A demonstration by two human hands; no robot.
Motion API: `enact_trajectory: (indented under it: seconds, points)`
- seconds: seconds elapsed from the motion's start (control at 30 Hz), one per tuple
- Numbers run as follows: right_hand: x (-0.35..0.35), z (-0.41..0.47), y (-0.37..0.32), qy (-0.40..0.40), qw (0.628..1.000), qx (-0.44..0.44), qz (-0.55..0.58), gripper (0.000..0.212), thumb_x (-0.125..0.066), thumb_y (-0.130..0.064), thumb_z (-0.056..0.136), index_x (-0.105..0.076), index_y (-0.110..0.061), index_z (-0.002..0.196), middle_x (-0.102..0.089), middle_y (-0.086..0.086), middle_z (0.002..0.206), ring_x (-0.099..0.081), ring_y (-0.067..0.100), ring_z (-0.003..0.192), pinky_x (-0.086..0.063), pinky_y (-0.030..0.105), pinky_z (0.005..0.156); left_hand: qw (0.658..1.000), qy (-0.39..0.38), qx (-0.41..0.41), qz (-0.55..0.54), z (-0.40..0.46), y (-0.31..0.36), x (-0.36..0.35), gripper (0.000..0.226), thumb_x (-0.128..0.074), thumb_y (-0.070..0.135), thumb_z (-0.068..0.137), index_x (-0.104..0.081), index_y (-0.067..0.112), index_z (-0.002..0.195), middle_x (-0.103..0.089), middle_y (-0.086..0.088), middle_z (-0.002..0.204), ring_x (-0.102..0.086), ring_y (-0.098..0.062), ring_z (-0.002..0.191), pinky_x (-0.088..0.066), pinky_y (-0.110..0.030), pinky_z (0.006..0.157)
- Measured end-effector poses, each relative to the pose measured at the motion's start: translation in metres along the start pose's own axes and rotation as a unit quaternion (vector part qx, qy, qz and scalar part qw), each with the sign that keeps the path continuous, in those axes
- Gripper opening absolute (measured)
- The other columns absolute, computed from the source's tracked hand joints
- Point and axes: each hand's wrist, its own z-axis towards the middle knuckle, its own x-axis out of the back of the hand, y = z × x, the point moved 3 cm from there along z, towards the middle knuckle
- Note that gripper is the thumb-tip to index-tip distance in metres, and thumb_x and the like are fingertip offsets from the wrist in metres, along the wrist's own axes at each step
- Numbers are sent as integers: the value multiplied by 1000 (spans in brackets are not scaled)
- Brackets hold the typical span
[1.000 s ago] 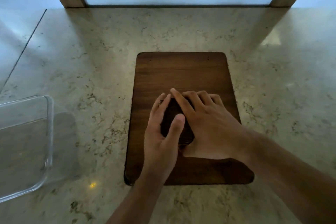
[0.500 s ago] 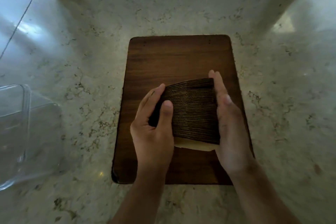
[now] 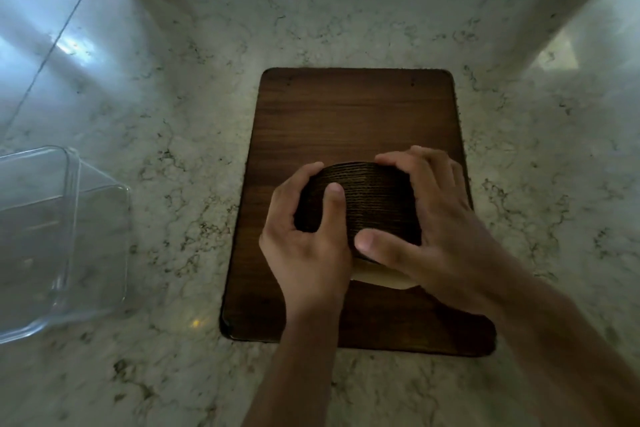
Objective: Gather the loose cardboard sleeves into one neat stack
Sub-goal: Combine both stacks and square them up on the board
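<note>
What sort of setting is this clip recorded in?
Probably a kitchen or café counter: a marbled stone countertop, a dark wooden board lying on it, and a clear plastic container to the left. Both hands hold a stack of ribbed cardboard sleeves over the board.

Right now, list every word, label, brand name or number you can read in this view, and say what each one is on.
None: no readable text shows anywhere.
Stack of dark ribbed cardboard sleeves, gripped by the left hand and right hand: only ridges, no print.
Dark brown wooden board: only wood grain.
Clear plastic container: no label visible.
Speckled marble counter: only veining.
</note>
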Motion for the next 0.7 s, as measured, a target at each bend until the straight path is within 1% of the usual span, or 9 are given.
enact_trajectory:
  seconds: [0.03,0.1,0.17,0.23,0.3,0.43,0.57,0.63,0.7]
  points:
    - [6,5,-5,-18,995,30,-90,104,-47,-94,64,-31,-30,145,-31,-10,145,-15,11,148,-12,29,119,1000,-2,-2,6,0,-1,0,28,-69,34,92,-77,24,117,-77,4,112,-71,-11,107,-61,-46,91]
    - [13,15,-20,-76,975,70,-196,122,-46,-100,57,-25,-21,147,-32,0,154,-4,12,153,11,26,115,1000,-3,-4,13,2,-4,1,28,-69,34,92,-77,23,117,-77,1,111,-72,-14,104,-61,-48,88]
    - [14,24,-34,-143,949,99,-263,135,-54,-98,52,-13,-18,153,-30,6,157,-12,21,151,15,24,112,1000,2,-5,11,2,-4,1,26,-70,33,92,-77,25,116,-77,6,111,-72,-10,105,-62,-43,90]
    - [10,31,-43,-177,917,127,-334,139,-69,-84,53,-7,-14,156,-32,10,153,-27,29,143,-4,32,123,1000,4,-6,7,2,-5,0,25,-70,31,92,-77,29,116,-76,12,112,-71,-4,107,-61,-37,92]
    - [3,36,-49,-175,903,128,-370,133,-79,-71,55,-14,-11,154,-38,12,146,-38,29,134,-27,42,119,1000,1,-6,3,2,-7,0,25,-69,30,93,-76,31,117,-76,12,114,-71,-6,109,-62,-38,93]
    - [-9,39,-53,-176,918,66,-348,125,-84,-65,58,-17,-12,150,-39,17,143,-39,35,133,-31,50,117,1000,-5,-24,-3,3,-8,0,25,-69,26,94,-76,33,117,-77,12,115,-73,-9,109,-62,-40,94]
    - [-13,39,-48,-138,928,77,-337,115,-83,-67,55,-32,-12,143,-48,14,135,-47,31,125,-39,48,111,999,-18,-15,-29,2,-10,0,27,-64,30,95,-76,33,119,-77,13,117,-71,-5,113,-59,-35,97]
    - [-13,38,-45,-132,934,74,-325,114,-83,-68,53,-36,-14,142,-51,11,131,-50,29,120,-41,47,107,994,-41,24,-99,1,-10,3,35,-61,32,96,-72,29,129,-76,6,123,-71,-12,116,-59,-33,95]
    - [-8,37,-49,-131,936,60,-320,116,-83,-69,50,-37,-16,142,-53,8,131,-51,26,118,-42,45,105,978,-70,69,-185,-1,-1,11,45,-61,21,102,-59,23,147,-71,-4,132,-69,-17,122,-58,-25,91]
